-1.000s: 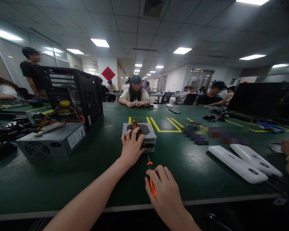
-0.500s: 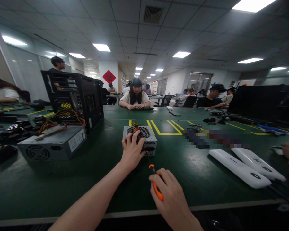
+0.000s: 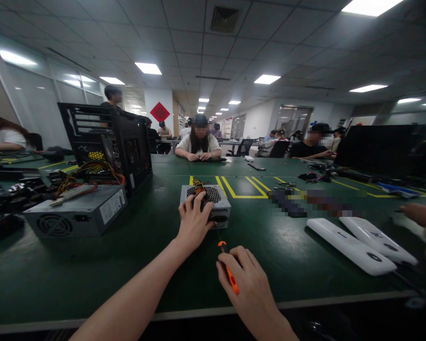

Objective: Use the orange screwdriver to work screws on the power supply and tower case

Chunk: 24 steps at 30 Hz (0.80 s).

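Observation:
A grey computer power supply (image 3: 222,203) sits on the green table straight ahead of me. My left hand (image 3: 193,221) grips it from above and in front, fingers bent over its top beside a bundle of coloured cables (image 3: 199,186). An orange and black screwdriver (image 3: 233,280) is in my right hand (image 3: 248,279), whose fingers are closed round the handle. Its thin shaft points up and away toward the front face of the power supply, by the thumb of my left hand. Whether the tip sits in a screw is too small to tell.
Left of my arm stand a second power supply (image 3: 66,222) with loose cables and a black computer case (image 3: 124,151). Two white oblong devices (image 3: 351,246) lie on the right. Another person's hand (image 3: 421,218) is at the right edge; a person (image 3: 199,142) sits opposite.
Both my hands keep their hold, with hardly any movement of the screwdriver. The other person's hand at the right edge has come further into view, and a person behind the case has moved right.

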### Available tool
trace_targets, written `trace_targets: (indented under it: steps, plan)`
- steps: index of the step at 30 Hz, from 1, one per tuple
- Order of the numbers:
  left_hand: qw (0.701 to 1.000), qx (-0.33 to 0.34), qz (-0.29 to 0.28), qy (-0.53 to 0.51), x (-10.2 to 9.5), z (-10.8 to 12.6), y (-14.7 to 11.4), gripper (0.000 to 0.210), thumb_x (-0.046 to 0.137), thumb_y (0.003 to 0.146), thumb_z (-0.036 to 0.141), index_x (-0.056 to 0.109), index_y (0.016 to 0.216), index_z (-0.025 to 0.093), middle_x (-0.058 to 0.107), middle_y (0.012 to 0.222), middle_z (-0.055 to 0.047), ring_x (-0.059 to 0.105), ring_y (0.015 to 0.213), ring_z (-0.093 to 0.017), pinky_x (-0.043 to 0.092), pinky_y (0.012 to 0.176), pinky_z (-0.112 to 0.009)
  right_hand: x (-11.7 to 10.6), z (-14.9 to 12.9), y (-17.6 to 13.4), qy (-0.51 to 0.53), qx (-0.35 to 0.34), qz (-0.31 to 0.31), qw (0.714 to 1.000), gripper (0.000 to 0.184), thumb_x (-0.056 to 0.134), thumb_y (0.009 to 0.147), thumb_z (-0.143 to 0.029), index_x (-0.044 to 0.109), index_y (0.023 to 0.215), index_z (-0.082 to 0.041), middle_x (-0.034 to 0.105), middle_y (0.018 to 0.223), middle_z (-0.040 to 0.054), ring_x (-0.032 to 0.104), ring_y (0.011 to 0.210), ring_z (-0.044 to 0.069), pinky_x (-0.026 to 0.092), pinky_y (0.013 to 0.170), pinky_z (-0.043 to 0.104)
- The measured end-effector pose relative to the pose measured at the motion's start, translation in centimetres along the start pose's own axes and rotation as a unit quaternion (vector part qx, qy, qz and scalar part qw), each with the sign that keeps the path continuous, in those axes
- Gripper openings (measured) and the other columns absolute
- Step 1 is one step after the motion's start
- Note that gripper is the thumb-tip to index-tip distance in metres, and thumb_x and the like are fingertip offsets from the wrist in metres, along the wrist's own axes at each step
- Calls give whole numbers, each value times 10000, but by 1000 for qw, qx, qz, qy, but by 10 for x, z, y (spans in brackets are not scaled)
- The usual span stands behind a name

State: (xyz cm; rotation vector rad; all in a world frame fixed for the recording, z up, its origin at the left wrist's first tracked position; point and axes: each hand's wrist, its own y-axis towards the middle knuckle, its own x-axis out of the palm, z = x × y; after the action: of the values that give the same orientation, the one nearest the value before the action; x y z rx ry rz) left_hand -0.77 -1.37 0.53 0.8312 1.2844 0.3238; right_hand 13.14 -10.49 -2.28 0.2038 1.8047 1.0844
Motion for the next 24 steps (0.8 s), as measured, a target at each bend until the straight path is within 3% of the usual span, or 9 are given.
trace_targets:
  steps: [3,5,12,18,24]
  plan:
    - [1000,1,-2,-3,-1,0,0,463,648,606,265,468,1033,257,254,1288,-64,201,1142,-296,253,865,-483,-1,4,1,14,-2,34,999,166,397,812,-211,517,906,-145,517,684,32,486,610,132,389,569,249]
    - [1000,1,-2,-5,-2,0,0,465,650,604,257,469,1032,262,257,1285,-61,205,1140,-296,258,861,-483,-1,5,1,3,-1,47,999,156,380,815,-189,515,877,-138,511,667,29,487,598,130,387,561,245]
    - [1000,-1,4,-10,-2,0,1,465,649,605,241,474,1034,276,255,1279,-55,205,1138,-297,260,859,-491,-4,-3,1,-34,-18,1,999,239,330,793,-111,550,742,-187,484,706,47,476,648,142,385,576,253]
    - [1000,-1,0,-9,-2,0,1,466,645,611,233,469,1041,273,253,1279,-54,204,1136,-294,256,862,-485,0,1,0,2,2,12,1000,186,393,806,-232,500,927,-140,534,712,36,500,618,132,390,561,242]
    - [1000,-1,-2,-2,-2,1,0,454,640,617,253,467,1037,267,244,1291,-57,196,1145,-294,248,868,-483,0,-1,-2,-39,-8,1,999,211,350,756,-95,542,737,-179,486,689,47,454,630,151,364,568,265]
